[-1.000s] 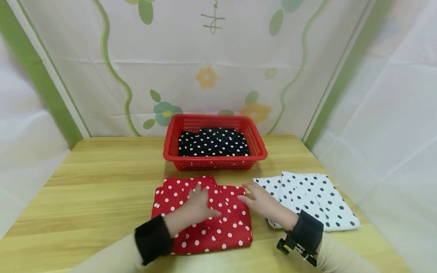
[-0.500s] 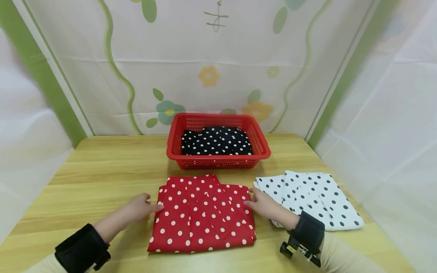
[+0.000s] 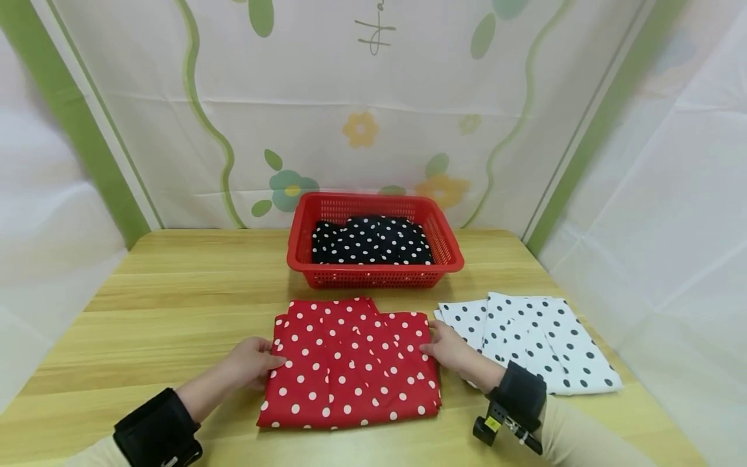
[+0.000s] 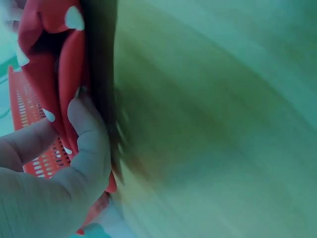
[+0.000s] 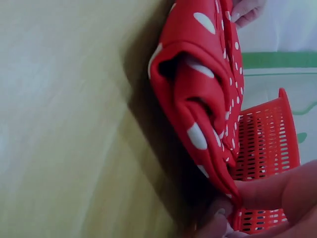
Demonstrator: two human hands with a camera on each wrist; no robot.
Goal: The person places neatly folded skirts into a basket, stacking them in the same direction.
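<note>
Your left hand and right hand pinch opposite sides of the red cloth. Miss a layer, and folds may slip open.

Red cloth, white-dotted; white cloth, black-dotted; black cloth, white-dotted; red basket.

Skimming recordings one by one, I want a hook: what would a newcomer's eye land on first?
Probably the folded red polka-dot cloth, front and centre, its sides pinched by the left hand and right hand. Behind it stands a red basket holding black dotted fabric. A white dotted cloth lies to the right.
</note>
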